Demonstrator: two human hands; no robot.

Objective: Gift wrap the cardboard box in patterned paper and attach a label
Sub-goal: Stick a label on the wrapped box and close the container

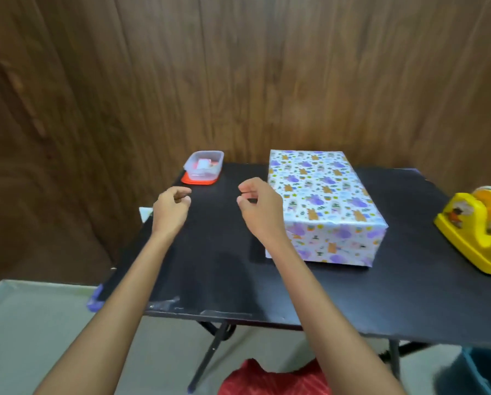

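Black counter (pixel 215 252), and on it the cardboard box (pixel 324 201) sits right of centre toward the wooden wall. It is already covered all round in white patterned paper with purple and orange figures, and its near end is folded flat. No label shows on any face in view, so by my read the wrapping is done and the label is what's left.

Both hands are up over the bare counter to the left of the box. The left hand (pixel 171 208) and the right hand (pixel 260 209) each have the fingers curled in, thumb tip to forefinger, with nothing visible held in either. The right hand sits in front of the box's left edge; whether it touches, I cannot tell.

At the back left, a clear plastic tub (pixel 204 166) stands on a red lid (pixel 200 181). It holds small pale pieces too blurred to name, quite possibly the labels. At far right is a yellow tape dispenser (pixel 477 232) with a roll loaded.

To do this step well, I'd take one piece from the tub with the nearer left hand. The right hand should steady the box so it can't slide on the smooth counter. Lay the label square on the broad top face, away from the folded end seams, and press from the middle outward so no bubble or crooked edge sets in.
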